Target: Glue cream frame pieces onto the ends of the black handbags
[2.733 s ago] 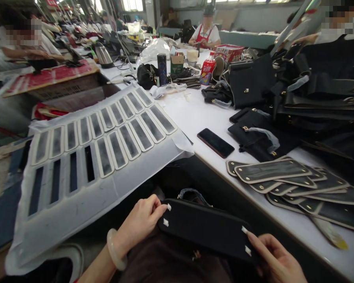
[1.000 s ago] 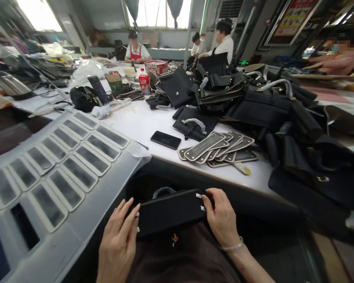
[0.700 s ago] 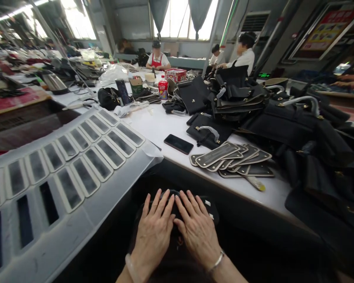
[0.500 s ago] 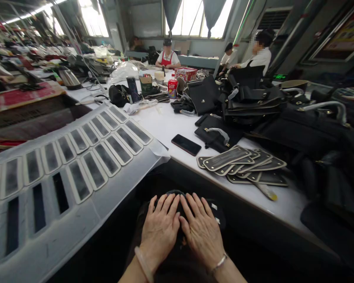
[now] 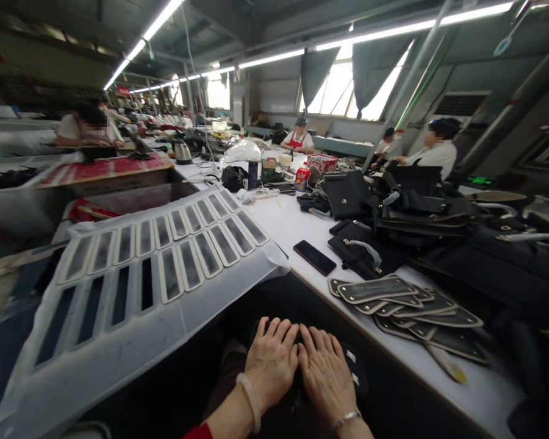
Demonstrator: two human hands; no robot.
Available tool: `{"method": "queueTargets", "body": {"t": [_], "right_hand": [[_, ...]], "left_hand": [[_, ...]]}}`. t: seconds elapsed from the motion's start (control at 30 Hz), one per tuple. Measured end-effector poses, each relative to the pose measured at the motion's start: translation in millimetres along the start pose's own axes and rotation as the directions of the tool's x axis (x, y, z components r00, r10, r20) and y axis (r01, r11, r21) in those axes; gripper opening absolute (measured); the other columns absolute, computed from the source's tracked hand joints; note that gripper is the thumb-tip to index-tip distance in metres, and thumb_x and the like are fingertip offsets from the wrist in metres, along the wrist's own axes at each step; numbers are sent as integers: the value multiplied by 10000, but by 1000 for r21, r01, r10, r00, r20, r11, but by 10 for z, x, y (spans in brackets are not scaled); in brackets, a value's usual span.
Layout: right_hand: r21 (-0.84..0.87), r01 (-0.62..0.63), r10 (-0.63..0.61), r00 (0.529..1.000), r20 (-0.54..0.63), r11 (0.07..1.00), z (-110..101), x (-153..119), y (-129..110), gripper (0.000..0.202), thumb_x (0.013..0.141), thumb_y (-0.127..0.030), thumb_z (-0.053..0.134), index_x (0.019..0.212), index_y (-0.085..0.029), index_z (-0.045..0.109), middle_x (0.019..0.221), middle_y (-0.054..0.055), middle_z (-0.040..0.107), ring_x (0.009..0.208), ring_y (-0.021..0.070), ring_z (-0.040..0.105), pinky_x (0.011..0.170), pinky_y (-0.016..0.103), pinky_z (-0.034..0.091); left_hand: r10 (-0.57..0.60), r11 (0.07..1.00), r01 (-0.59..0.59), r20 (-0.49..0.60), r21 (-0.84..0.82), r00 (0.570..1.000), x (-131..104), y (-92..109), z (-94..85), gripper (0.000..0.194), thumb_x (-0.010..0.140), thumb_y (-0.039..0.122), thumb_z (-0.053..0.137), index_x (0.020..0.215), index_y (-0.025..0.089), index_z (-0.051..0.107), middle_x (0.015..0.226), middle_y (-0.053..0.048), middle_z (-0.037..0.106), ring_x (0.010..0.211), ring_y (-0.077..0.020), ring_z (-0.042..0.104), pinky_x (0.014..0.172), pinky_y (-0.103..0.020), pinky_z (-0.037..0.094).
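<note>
My left hand (image 5: 273, 360) and my right hand (image 5: 326, 369) rest side by side, palms down, over dark material at my lap below the table edge. The fingers of both lie slightly spread and bent at the tips; neither holds anything that shows. What lies under the palms is hidden. To the left, pale-rimmed dark strips (image 5: 205, 256) lie in rows on a translucent sheet (image 5: 201, 308). A black phone (image 5: 315, 257) lies on the white table (image 5: 274, 213), and to its right is a loose pile of dark strips with pale edges and studs (image 5: 379, 289).
Black bags (image 5: 348, 195) are heaped at the right. A brush-like tool (image 5: 446, 364) lies by the strip pile. Farther back are a red bottle (image 5: 302, 178), a red box (image 5: 322, 162) and a kettle (image 5: 182, 152). Several people sit at tables beyond.
The view has tilted up and turned left, showing more ceiling and a person at the far left. My fingers have drawn in a little, with both hands still side by side.
</note>
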State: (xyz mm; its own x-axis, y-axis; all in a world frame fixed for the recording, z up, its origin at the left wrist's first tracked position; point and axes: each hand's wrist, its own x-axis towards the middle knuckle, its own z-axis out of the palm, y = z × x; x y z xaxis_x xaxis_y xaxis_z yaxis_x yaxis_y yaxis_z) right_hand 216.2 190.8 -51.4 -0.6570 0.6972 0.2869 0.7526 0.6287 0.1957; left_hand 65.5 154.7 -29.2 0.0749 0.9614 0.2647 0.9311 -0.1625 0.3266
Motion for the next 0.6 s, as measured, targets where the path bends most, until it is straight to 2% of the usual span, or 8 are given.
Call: {"method": "queueTargets", "body": {"t": [0.13, 0.23, 0.3, 0.4, 0.47, 0.53, 0.57, 0.6], "right_hand": [[-32, 108, -110, 990, -93, 994, 109, -64, 150, 389, 894, -162, 474, 1226, -232, 664, 1321, 58, 641, 1153, 322, 609, 994, 520, 415], [15, 48, -46, 993, -113, 999, 192, -177, 347, 383, 938, -305, 461, 1277, -261, 635, 1357, 57, 613, 1229, 350, 564, 1013, 565, 396], [30, -8, 11, 995, -98, 1000, 232, -258, 448, 391, 943, -289, 417, 1252, -277, 657, 1370, 57, 600, 1254, 375, 541, 1001, 606, 390], [87, -75, 80, 995, -63, 993, 245, -312, 502, 418, 931, -243, 404, 1267, -266, 650, 1392, 58, 577, 1286, 391, 508, 1005, 621, 391], [207, -138, 147, 989, -28, 969, 230, -300, 526, 425, 931, -306, 447, 1326, -269, 600, 1410, 52, 561, 1314, 382, 481, 1041, 617, 382], [416, -260, 280, 960, 13, 872, 207, -300, 598, 455, 930, -410, 466, 1353, -276, 568, 1408, 53, 565, 1326, 360, 475, 1079, 602, 375], [533, -357, 389, 920, 55, 767, 194, -318, 651, 462, 936, -463, 448, 1338, -276, 578, 1389, 59, 584, 1314, 348, 493, 1078, 582, 398], [648, -447, 499, 859, 116, 617, 180, -352, 708, 465, 941, -506, 426, 1298, -271, 607, 1345, 74, 618, 1286, 346, 523, 1057, 560, 436]], "left_hand": [[29, 999, -30, -28, -17, 999, -20, -5, -162, 375, 975, 344, 446, 1316, 246, 567, 1306, -40, 641, 1237, -250, 549, 1147, -537, 312], [0, 999, -1, -29, -47, 1000, -67, -95, -332, 381, 971, 348, 467, 1339, 287, 542, 1386, -8, 586, 1344, -252, 456, 1184, -588, 235], [-72, 995, 70, -19, -70, 997, -101, -193, -390, 381, 968, 312, 472, 1341, 282, 542, 1413, -18, 562, 1373, -260, 424, 1182, -619, 222], [-123, 988, 124, 22, -91, 992, -131, -329, -365, 380, 969, 230, 444, 1331, 208, 556, 1402, -89, 566, 1310, -252, 507, 1124, -544, 387], [-109, 989, 113, 43, -97, 993, -143, -387, -311, 385, 969, 194, 421, 1327, 165, 558, 1402, -126, 560, 1273, -243, 546, 1073, -468, 471], [-97, 986, 102, 44, -132, 994, -155, -430, -260, 389, 969, 194, 412, 1329, 157, 556, 1409, -134, 551, 1269, -229, 552, 1069, -411, 481], [-103, 976, 109, 43, -187, 994, -162, -454, -236, 392, 972, 212, 407, 1334, 165, 552, 1414, -128, 548, 1275, -219, 547, 1076, -386, 472], [-124, 955, 131, 42, -268, 991, -169, -483, -212, 398, 979, 240, 396, 1343, 179, 543, 1420, -118, 545, 1280, -207, 542, 1079, -361, 465]]}}
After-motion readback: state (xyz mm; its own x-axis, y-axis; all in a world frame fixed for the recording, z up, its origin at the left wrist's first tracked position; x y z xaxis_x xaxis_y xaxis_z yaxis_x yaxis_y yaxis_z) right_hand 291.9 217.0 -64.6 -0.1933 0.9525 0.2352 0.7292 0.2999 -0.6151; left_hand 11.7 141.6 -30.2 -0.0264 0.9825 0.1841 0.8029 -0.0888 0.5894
